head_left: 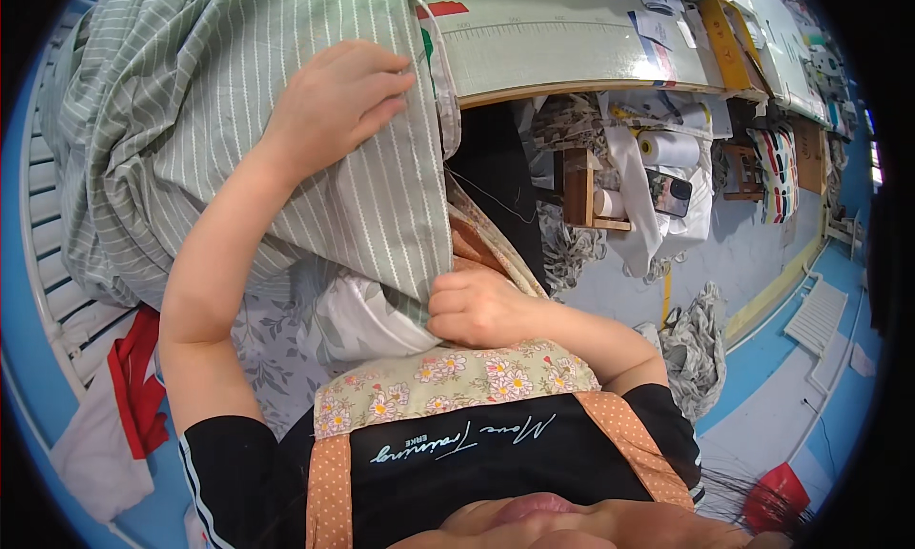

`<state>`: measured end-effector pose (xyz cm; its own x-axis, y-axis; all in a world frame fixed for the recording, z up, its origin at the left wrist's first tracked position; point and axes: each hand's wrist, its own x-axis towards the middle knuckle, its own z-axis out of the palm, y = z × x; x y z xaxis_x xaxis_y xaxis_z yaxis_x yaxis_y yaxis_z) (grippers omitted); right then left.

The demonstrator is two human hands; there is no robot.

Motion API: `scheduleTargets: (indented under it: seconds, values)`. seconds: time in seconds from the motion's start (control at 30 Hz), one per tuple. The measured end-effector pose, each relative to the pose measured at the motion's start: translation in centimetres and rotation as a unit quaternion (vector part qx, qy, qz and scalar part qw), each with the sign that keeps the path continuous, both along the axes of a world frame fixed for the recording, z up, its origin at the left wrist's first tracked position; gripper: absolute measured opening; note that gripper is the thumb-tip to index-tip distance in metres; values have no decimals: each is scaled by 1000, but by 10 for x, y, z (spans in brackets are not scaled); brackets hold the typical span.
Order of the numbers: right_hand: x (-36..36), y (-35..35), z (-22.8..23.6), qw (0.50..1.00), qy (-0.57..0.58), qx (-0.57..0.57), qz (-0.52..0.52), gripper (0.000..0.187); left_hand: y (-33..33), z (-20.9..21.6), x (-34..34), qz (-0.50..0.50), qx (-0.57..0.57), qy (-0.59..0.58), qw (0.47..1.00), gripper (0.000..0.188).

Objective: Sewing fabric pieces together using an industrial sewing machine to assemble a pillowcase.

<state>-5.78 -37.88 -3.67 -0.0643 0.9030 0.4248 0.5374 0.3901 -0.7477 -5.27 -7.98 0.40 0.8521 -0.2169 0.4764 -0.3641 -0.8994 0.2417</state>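
A large sheet of grey-green fabric with white stripes (381, 201) spreads from the far left down to my lap, bunched in deep folds at the left. My left hand (343, 96) lies on its upper part, fingers stretched toward the right edge. Closer to my body, my right hand (486, 306) has its fingers curled at the fabric's lower right edge; the fingertips are hidden. Under the stripes shows a white cloth with a leaf print (367, 315). A white strip (443, 87) runs beside the striped fabric's right edge.
A pale worktable (553, 49) with ruler marks stands ahead. Below its edge are a white thread cone (667, 149), a phone (670, 193) and a wooden holder (579, 187). A white slatted rack (52, 254) borders the left. Scrap cloth (696, 349) lies at right.
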Motion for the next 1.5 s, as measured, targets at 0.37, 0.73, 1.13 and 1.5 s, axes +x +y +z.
scheduleTargets:
  seconds: [0.37,0.73,1.13,1.5]
  values:
    - [47,12,-14,920,96,-50,-377,27,-5,2,-9,-22,-25,22,999,33]
    - [23,39,-30,863,326,-164,-349,49,-5,1,-10,-9,-25,36,999,33]
    - [-20,1,-23,951,133,2,-279,36,-9,3,-10,21,1,25,999,36]
    - [-20,6,-5,995,-46,23,-87,14,-130,12,-115,207,-373,214,879,29]
